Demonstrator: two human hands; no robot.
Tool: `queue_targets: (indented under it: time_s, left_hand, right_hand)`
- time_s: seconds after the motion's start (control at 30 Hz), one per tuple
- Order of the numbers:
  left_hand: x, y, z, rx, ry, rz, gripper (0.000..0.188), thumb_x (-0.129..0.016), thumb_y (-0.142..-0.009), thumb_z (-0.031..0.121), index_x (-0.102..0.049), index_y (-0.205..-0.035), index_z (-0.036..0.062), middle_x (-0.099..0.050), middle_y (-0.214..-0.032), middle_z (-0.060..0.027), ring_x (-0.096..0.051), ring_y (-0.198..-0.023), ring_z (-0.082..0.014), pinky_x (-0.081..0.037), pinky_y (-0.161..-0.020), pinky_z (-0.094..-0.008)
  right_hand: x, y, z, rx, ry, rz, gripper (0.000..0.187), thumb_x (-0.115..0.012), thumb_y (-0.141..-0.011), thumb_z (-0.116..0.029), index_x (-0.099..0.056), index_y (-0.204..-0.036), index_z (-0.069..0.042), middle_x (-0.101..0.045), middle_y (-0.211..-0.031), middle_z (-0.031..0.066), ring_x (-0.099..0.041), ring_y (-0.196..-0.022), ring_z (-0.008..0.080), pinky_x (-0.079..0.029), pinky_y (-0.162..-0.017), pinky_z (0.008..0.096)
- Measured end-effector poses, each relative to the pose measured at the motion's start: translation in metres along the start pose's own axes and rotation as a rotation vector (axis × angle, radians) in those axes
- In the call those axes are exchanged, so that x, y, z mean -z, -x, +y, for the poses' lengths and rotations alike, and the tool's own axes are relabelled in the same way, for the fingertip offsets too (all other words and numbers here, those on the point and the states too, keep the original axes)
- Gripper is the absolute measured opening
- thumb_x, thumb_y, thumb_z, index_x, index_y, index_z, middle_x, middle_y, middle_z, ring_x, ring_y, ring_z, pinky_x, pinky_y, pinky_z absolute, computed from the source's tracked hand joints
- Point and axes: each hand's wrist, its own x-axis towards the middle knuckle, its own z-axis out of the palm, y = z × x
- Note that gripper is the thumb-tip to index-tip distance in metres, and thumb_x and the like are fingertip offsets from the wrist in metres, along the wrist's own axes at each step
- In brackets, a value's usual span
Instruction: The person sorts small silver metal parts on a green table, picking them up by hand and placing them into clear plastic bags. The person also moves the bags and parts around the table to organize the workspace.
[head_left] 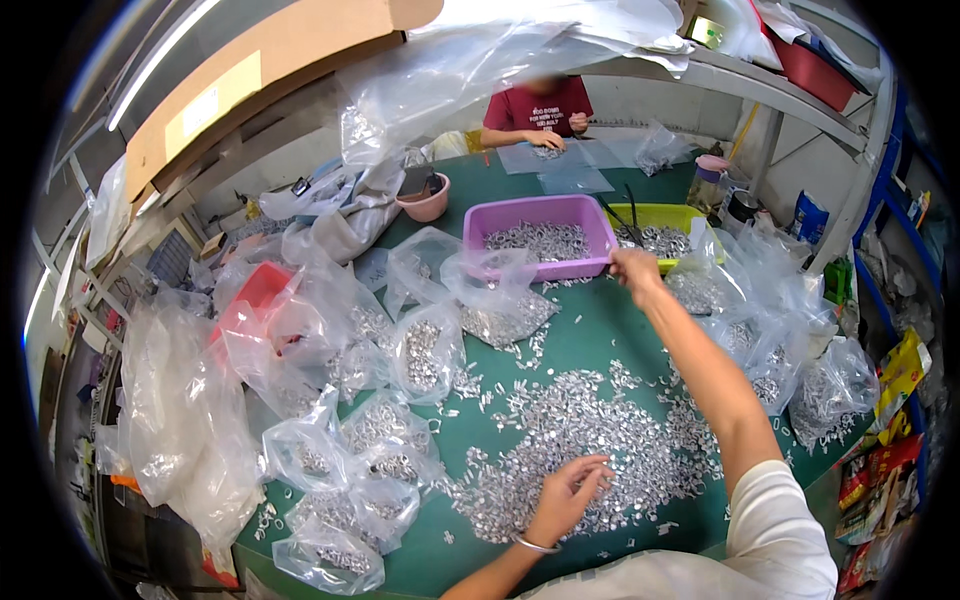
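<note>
My right hand reaches forward and grips the near right corner of a purple plastic tray that holds small silver metal pieces. My left hand, with a bangle on the wrist, rests with its fingers spread on a big loose heap of small silver metal pieces on the green table. It holds nothing that I can see.
Several clear plastic bags of metal pieces lie left of the heap and more at the right. A yellow-green tray sits behind my right hand. A pink bowl and red bin are further left. A person in a red shirt works at the far end.
</note>
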Motion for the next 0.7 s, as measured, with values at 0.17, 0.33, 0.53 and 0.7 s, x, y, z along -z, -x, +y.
queue_targets:
  time_s: [0.17,0.33,0.53,0.7]
  left_hand:
    - [-0.003,0.001,-0.005,-0.242,-0.312,0.234,0.016,-0.054,-0.091,-0.001,-0.063,-0.103,-0.0027,-0.068,-0.093,-0.0106,-0.065,-0.08,-0.0148,-0.053,-0.071,-0.0267]
    - [0.0,0.005,-0.009,-0.434,-0.536,0.244,0.018,-0.055,-0.087,-0.003,-0.065,-0.102,0.0008,-0.066,-0.085,-0.0119,-0.065,-0.074,-0.0221,-0.052,-0.068,-0.0286]
    - [0.005,0.015,-0.02,-0.389,-0.681,0.297,0.02,-0.06,-0.085,0.004,-0.067,-0.103,0.0088,-0.066,-0.098,-0.0143,-0.063,-0.084,-0.0334,-0.048,-0.071,-0.0418]
    - [0.002,0.014,-0.019,-0.388,-0.701,0.32,0.019,-0.06,-0.085,0.004,-0.067,-0.102,0.0088,-0.067,-0.097,-0.0125,-0.063,-0.084,-0.0327,-0.048,-0.071,-0.0413]
  right_hand:
    - [-0.005,-0.116,-0.035,0.225,0.042,0.563,0.022,-0.072,-0.076,-0.018,-0.067,-0.067,0.001,-0.065,-0.065,0.0083,-0.06,-0.06,0.0163,-0.045,-0.057,0.0306]
    - [0.006,-0.179,-0.028,0.133,-0.022,0.94,0.023,-0.075,-0.075,-0.025,-0.074,-0.087,-0.005,-0.071,-0.087,0.0158,-0.067,-0.085,0.0323,-0.051,-0.078,0.0419]
    - [0.011,-0.184,-0.006,0.023,-0.121,1.113,0.025,-0.078,-0.072,-0.028,-0.075,-0.086,-0.007,-0.07,-0.089,0.017,-0.066,-0.088,0.0352,-0.051,-0.082,0.044]
    - [0.041,-0.197,0.006,0.038,-0.117,1.185,0.024,-0.078,-0.072,-0.027,-0.075,-0.085,-0.007,-0.07,-0.089,0.0165,-0.066,-0.087,0.0347,-0.051,-0.082,0.0444]
